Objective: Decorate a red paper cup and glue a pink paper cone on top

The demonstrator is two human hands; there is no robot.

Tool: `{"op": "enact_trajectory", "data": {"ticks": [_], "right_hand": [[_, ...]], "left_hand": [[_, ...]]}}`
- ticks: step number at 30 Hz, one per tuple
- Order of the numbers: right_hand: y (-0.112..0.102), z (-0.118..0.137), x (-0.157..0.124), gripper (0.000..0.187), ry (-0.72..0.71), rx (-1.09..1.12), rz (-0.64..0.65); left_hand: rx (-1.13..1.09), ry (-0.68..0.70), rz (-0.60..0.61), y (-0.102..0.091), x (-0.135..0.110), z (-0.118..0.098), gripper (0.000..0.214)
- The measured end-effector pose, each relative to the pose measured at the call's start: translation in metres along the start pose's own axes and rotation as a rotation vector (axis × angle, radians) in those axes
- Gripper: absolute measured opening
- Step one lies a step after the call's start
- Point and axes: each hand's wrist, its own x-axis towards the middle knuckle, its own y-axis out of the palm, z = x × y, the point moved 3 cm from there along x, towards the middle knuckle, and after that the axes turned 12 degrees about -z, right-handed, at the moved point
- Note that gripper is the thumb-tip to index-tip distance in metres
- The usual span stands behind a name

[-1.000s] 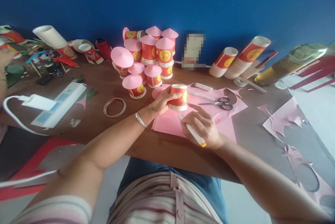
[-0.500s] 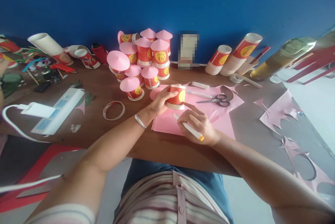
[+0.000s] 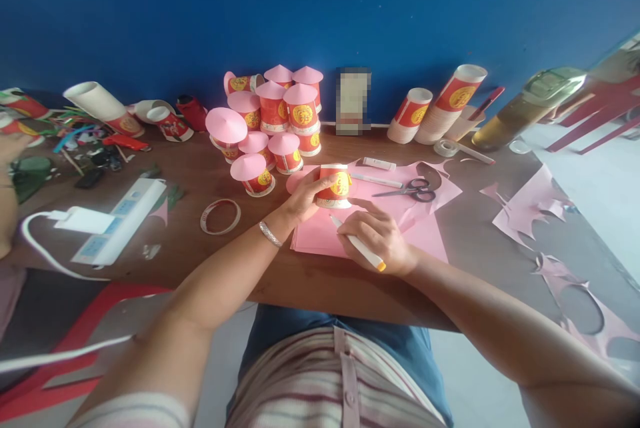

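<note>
Nearest me, my right hand (image 3: 377,238) is closed around a white marker pen with an orange cap end (image 3: 357,245). Its tip points forward at the foot of the cup, and my index finger is stretched out past it. Under that hand lies the stack of pink paper sheets (image 3: 425,238) on the brown wooden table (image 3: 210,248).

Just beyond my right fingers, my left hand (image 3: 303,195) wraps thumb and fingers around the red paper cup with a yellow emblem (image 3: 334,186), which stands on the pink paper, mouth down as far as I can tell.

I judge this to be marking the paper at the cup's base. A clean line would need my left fingers to press the cup flat and steady while the tip stays tight to the rim.

Right of the cup lie grey-handled scissors (image 3: 410,191), and left of my wrist a clear tape ring (image 3: 220,216). Farther back is a cluster of red cups with pink cone lids (image 3: 273,125), and to its right lean stacked red cups (image 3: 447,105).
</note>
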Motion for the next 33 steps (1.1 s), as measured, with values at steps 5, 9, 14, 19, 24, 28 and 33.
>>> {"op": "enact_trajectory", "data": {"ticks": [5,9,14,19,24,28,33], "right_hand": [[-0.0012,-0.0014,0.0008,0.017,-0.009,-0.032,-0.008],[-0.0016,-0.0016,-0.0013,0.017,-0.03,-0.079,0.012],[-0.0031,-0.0028,-0.0035,0.018,-0.032,-0.137,0.028],[-0.0049,-0.0025,0.0,0.02,-0.04,-0.107,-0.002],[-0.004,-0.0033,-0.0019,0.018,-0.018,-0.158,0.019],[-0.0037,-0.005,-0.0035,0.017,0.023,-0.157,0.01],[-0.0029,-0.0076,-0.0053,0.014,0.076,-0.138,0.011]], "left_hand": [[-0.033,0.001,0.013,-0.0014,0.002,0.002,0.033],[-0.046,0.016,0.012,-0.0021,0.002,0.0016,0.029],[-0.066,0.0,0.001,-0.0012,0.0013,0.0,0.026],[-0.094,0.006,0.019,-0.002,0.0037,0.0012,0.028],[-0.073,0.013,0.011,-0.0018,0.0033,0.0011,0.028],[-0.061,0.032,0.01,-0.0002,0.001,-0.0008,0.025],[-0.075,0.028,0.011,-0.0005,0.0014,-0.0002,0.025]]}}
